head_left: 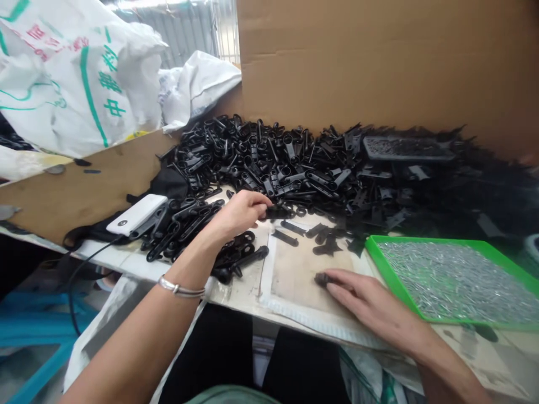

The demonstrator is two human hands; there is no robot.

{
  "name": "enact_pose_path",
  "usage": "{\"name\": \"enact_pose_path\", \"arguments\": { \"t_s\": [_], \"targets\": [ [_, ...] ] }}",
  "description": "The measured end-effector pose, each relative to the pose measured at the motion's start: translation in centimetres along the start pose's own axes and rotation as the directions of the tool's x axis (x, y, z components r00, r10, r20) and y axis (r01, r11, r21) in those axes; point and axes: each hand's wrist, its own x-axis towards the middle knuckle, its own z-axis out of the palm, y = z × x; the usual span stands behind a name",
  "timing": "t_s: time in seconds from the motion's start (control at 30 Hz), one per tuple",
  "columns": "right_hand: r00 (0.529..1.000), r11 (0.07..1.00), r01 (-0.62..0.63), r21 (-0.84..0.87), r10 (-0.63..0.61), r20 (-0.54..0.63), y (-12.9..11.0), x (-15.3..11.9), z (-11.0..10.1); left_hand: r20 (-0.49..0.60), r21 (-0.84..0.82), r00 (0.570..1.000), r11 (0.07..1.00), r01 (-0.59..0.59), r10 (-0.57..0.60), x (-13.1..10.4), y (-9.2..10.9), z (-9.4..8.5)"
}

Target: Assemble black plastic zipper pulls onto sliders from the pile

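My left hand (244, 213) is closed, its thumb and fingertips pinching a black plastic part (278, 212) at the front of a large heap of black plastic parts (261, 163). Over the pale work mat (290, 280), my right hand (357, 292) has a small dark piece (323, 279) between thumb and fingertips; its exact shape is hidden. Between the hands and the heap lie several flat black plates (286, 237). Left of the mat, under and beside my left forearm, longer black handle-like parts (168, 224) are piled.
A green tray (373, 247) full of thin metal pins stands at right. A dark shallow tray (370, 148) rests on the heap. A white power bank (137, 215) with a cable lies at left. Cardboard (379, 62) walls the back; white sacks (84, 73) stand back left.
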Motion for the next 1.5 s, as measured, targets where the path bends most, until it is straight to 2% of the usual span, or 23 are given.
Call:
{"name": "enact_pose_path", "arguments": {
  "t_s": [0.07,0.13,0.27,0.43,0.63,0.73,0.83,0.9,0.93,1.03,1.13,1.23,1.4,1.5],
  "targets": [
    [0.999,0.995,0.035,-0.088,-0.038,-0.025,0.2,-0.1,0.5,0.050,-0.216,0.997,0.974,0.066,-0.056,-1.1,-0.2,0.4],
    [0.997,0.986,0.060,-0.158,-0.067,-0.036,0.4,-0.1,0.8,0.097,-0.406,0.991,0.906,0.122,-0.090,-2.1,-0.5,1.1],
    [0.995,0.947,0.080,-0.310,-0.092,-0.027,0.1,0.5,0.7,0.164,-0.650,0.981,0.736,0.189,-0.107,-3.5,-0.9,2.2],
    [0.997,0.918,0.041,-0.395,-0.060,-0.037,-0.7,1.4,0.6,0.222,-0.784,0.973,0.580,0.221,-0.070,-4.8,-1.8,2.7],
    [0.988,0.938,0.141,-0.317,-0.155,-0.017,-0.8,1.9,1.0,0.256,-0.877,0.967,0.422,0.228,0.010,-6.0,-3.0,2.8],
    [0.987,0.987,0.077,-0.140,-0.095,-0.129,-0.8,1.1,0.3,0.247,-0.862,0.969,0.451,0.229,-0.019,-6.6,-2.8,3.3],
    [0.957,0.970,-0.018,0.243,0.087,-0.276,-1.9,-0.4,-0.3,0.125,-0.805,0.992,0.582,0.117,-0.027,-6.7,-2.0,4.5],
    [0.948,0.893,-0.021,0.450,0.161,-0.275,-3.1,-1.2,0.1,0.024,-0.754,1.000,0.657,0.022,-0.005,-6.6,-1.5,5.7],
    [0.955,0.855,-0.010,0.518,0.162,-0.249,-3.7,-1.4,0.6,0.007,-0.747,1.000,0.665,0.008,-0.004,-6.6,-1.2,6.4],
    [0.974,0.766,0.022,0.643,0.128,-0.185,-4.6,-1.3,2.4,0.090,-0.791,0.993,0.601,0.116,-0.073,-6.4,-0.7,8.2],
    [0.938,0.722,0.042,0.691,0.209,-0.275,-4.0,-1.0,3.9,0.181,-0.813,0.966,0.524,0.253,-0.187,-6.6,-0.8,8.9],
    [0.872,0.723,0.064,0.687,0.294,-0.391,-3.0,-0.9,4.4,0.215,-0.833,0.955,0.471,0.290,-0.207,-7.1,-1.1,8.8],
    [0.832,0.788,0.157,0.595,0.219,-0.510,-3.5,-1.0,4.2,0.304,-0.868,0.947,0.379,0.321,-0.104,-7.9,-1.2,9.3],
    [0.823,0.877,0.164,0.452,0.131,-0.553,-4.4,-1.1,4.0,0.338,-0.847,0.938,0.411,0.337,-0.073,-8.1,-1.2,10.0]
  ]
}}
